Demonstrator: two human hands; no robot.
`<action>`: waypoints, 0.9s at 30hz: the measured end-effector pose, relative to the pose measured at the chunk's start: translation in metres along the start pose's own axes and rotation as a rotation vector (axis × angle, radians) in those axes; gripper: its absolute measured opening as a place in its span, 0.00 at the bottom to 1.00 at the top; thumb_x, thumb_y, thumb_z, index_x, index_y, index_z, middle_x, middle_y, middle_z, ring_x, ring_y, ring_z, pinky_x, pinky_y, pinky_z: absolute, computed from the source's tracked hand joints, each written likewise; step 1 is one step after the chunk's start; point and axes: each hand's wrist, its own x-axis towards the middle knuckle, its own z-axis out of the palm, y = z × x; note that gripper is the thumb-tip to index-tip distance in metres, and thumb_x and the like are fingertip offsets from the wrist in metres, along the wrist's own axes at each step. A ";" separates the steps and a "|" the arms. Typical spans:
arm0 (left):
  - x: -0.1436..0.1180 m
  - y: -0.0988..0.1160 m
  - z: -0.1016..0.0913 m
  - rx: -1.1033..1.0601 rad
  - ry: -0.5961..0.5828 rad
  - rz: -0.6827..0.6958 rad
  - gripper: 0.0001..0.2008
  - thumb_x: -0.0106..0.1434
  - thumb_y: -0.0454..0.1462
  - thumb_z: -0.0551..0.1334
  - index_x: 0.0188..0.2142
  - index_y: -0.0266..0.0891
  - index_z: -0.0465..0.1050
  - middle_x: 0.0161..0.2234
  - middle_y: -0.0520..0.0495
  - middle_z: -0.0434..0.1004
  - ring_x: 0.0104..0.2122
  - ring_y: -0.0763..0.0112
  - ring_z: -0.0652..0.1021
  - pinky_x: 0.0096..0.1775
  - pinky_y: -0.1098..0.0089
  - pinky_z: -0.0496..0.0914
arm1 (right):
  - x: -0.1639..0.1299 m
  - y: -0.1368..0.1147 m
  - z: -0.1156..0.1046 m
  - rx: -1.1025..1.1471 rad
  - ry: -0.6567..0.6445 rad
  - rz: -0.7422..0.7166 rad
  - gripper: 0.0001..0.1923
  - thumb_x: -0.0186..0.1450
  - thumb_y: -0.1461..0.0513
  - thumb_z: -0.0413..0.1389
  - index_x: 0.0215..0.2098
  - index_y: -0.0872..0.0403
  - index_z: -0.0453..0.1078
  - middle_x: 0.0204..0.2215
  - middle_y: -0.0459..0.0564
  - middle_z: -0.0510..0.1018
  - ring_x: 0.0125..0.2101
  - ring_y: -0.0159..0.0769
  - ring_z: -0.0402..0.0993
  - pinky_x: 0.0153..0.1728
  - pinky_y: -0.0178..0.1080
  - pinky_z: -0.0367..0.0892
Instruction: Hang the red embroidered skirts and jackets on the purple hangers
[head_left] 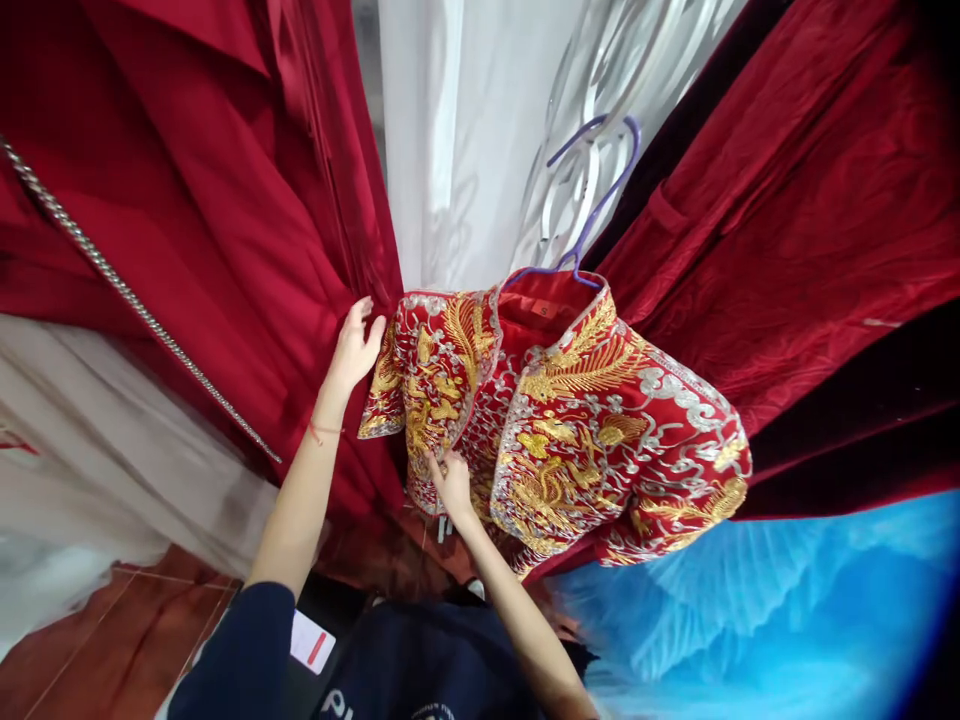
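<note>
The embroidered jacket hangs at the centre of the view, below the purple hanger. The hanger supports the jacket at the neck and shoulders, presumably so that the garment keeps its shape and both front edges stay accessible. The hook stands against the white scrollwork, which probably bears the load.

Left hand: positioned just beside the short sleeve. The grip is released, with the thumb and fingers apart; this clearance leaves the sleeve free to hang.

Right hand: positioned at the front panel, near its open edge, with the fingers partly curled. Whether this grip pinches the fabric or only rests on it cannot be told. The position suits steadying the loose edge.

The collar label faces outward between the parted fronts. The hanger's arms are concealed inside the shoulders. The red gown, red drape and blue tulle are cut off by the frame, as is the lettering on the navy shirt.
</note>
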 end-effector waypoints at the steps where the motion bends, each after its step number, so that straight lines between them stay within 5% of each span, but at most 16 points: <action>1: 0.005 -0.005 0.008 -0.012 -0.038 -0.023 0.20 0.65 0.44 0.62 0.53 0.38 0.71 0.56 0.36 0.75 0.58 0.58 0.74 0.60 0.58 0.66 | -0.006 -0.001 0.002 0.035 -0.007 -0.026 0.18 0.71 0.55 0.51 0.26 0.54 0.70 0.28 0.53 0.78 0.31 0.37 0.74 0.35 0.37 0.64; 5: -0.011 -0.029 0.027 -0.079 -0.156 -0.103 0.19 0.63 0.50 0.62 0.35 0.35 0.78 0.34 0.42 0.82 0.38 0.59 0.80 0.45 0.62 0.74 | -0.037 -0.016 0.000 0.161 -0.019 -0.104 0.19 0.72 0.53 0.50 0.26 0.53 0.67 0.28 0.49 0.76 0.31 0.35 0.72 0.37 0.37 0.66; 8: -0.028 -0.032 0.019 -0.090 -0.027 -0.100 0.25 0.66 0.54 0.56 0.32 0.34 0.76 0.27 0.45 0.78 0.32 0.64 0.78 0.36 0.68 0.73 | -0.054 -0.029 -0.008 0.225 -0.004 -0.123 0.20 0.73 0.54 0.48 0.25 0.53 0.65 0.25 0.47 0.73 0.28 0.33 0.69 0.33 0.36 0.64; 13: -0.030 0.006 -0.020 0.090 0.268 0.014 0.21 0.69 0.51 0.56 0.35 0.35 0.75 0.24 0.51 0.72 0.25 0.73 0.72 0.32 0.73 0.66 | -0.065 -0.044 -0.033 0.289 0.061 -0.146 0.15 0.72 0.57 0.49 0.31 0.53 0.69 0.26 0.48 0.74 0.28 0.34 0.69 0.34 0.37 0.64; 18: -0.028 0.047 -0.050 0.399 0.393 0.138 0.17 0.68 0.48 0.59 0.35 0.36 0.76 0.23 0.52 0.68 0.23 0.75 0.68 0.31 0.73 0.60 | -0.074 -0.044 -0.053 0.355 0.095 -0.164 0.13 0.72 0.58 0.50 0.32 0.53 0.70 0.24 0.47 0.72 0.26 0.35 0.68 0.32 0.38 0.64; 23: -0.032 0.055 -0.077 0.431 0.371 0.166 0.19 0.65 0.52 0.61 0.34 0.39 0.78 0.23 0.52 0.71 0.22 0.75 0.65 0.30 0.71 0.60 | -0.078 -0.026 -0.059 0.388 0.154 -0.045 0.16 0.71 0.55 0.50 0.30 0.53 0.69 0.24 0.47 0.71 0.26 0.35 0.67 0.31 0.38 0.64; 27: -0.047 0.038 -0.093 0.378 0.207 0.200 0.26 0.63 0.59 0.58 0.27 0.39 0.75 0.18 0.53 0.65 0.19 0.75 0.62 0.26 0.70 0.57 | -0.064 -0.005 -0.054 0.441 0.068 0.189 0.18 0.70 0.49 0.50 0.31 0.52 0.71 0.24 0.47 0.73 0.27 0.36 0.69 0.31 0.38 0.67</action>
